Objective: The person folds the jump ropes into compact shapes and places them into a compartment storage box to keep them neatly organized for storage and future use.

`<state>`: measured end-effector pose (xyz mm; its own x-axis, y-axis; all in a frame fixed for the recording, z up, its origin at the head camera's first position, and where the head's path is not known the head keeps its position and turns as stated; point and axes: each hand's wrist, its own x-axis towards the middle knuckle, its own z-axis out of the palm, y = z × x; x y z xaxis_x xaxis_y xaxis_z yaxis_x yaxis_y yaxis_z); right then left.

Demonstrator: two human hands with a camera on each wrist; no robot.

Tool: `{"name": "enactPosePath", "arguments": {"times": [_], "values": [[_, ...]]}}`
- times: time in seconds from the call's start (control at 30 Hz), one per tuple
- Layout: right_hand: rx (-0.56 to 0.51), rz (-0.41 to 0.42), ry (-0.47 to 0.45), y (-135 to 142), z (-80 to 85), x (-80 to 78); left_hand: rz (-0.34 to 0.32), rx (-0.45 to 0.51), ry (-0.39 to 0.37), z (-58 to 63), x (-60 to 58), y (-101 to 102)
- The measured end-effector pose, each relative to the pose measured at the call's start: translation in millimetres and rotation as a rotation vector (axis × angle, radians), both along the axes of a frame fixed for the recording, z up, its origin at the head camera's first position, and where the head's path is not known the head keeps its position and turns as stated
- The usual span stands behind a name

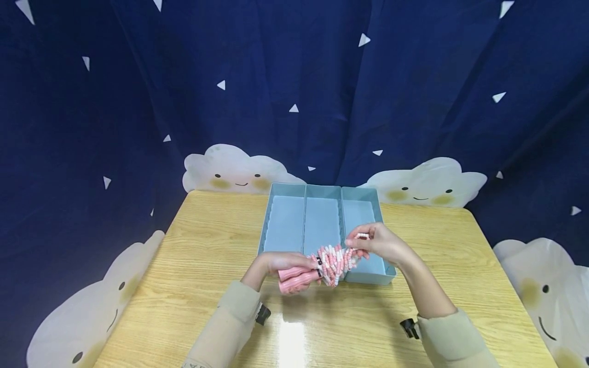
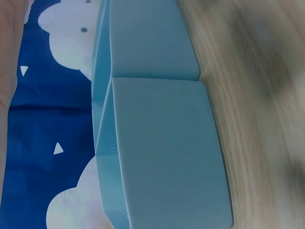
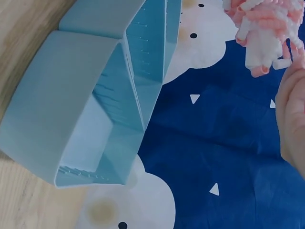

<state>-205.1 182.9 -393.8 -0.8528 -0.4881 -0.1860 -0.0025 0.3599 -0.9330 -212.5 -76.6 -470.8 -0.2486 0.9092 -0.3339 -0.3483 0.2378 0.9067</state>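
A beaded jump rope [image 1: 332,263] in pink and white is bundled between my hands, above the front of the blue bins. My left hand [image 1: 286,261] grips its two pink handles [image 1: 298,281], which lie side by side pointing left. At the bundle's right end, the fingers of my right hand [image 1: 381,241] pinch a loop of the beads. The right wrist view has the bead bundle [image 3: 269,28] at the top right, with part of the right hand [image 3: 293,112] below it. Only a strip of the left hand [image 2: 6,62] appears in the left wrist view.
Three light blue bins [image 1: 281,217] stand side by side on the wooden table [image 1: 216,230], partly behind my hands. Behind the table hangs a dark blue curtain [image 1: 257,128] with white triangles and cloud shapes. Black clips [image 1: 263,314] stick out near both sleeves.
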Motion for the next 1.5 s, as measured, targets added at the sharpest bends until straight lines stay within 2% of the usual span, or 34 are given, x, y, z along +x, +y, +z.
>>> {"name": "enactPosePath", "arguments": {"times": [0.2, 0.4, 0.7, 1.03, 1.13, 1.23, 1.37, 1.5], "values": [[0.018, 0.001, 0.086, -2, -0.9, -0.2, -0.047, 0.024, -0.018, 1.1, 1.1, 1], [-0.004, -0.008, 0.065, -3, -4.8, -2.8, -0.069, 0.030, -0.012, 3.8, 2.5, 3], [-0.059, 0.052, 0.054, 1, -17.0, -13.0, -0.093, 0.019, -0.060, 5.4, 4.4, 4], [-0.280, 0.181, 0.132, 2, -39.6, -21.8, -0.149, 0.053, -0.100, 2.3, 3.9, 4], [-0.333, 0.188, 0.155, 1, -44.9, -22.4, -0.169, 0.071, -0.129, 6.8, 5.6, 3], [-0.367, 0.178, 0.175, 0, -48.7, -21.9, -0.179, 0.092, -0.137, 16.5, 9.0, 3], [-0.391, 0.155, 0.177, -1, -53.1, -20.2, -0.168, 0.104, -0.135, 25.6, 12.5, 2], [-0.443, 0.164, 0.181, -3, -57.8, -19.2, -0.176, 0.111, -0.127, 18.8, 10.5, 0]]}}
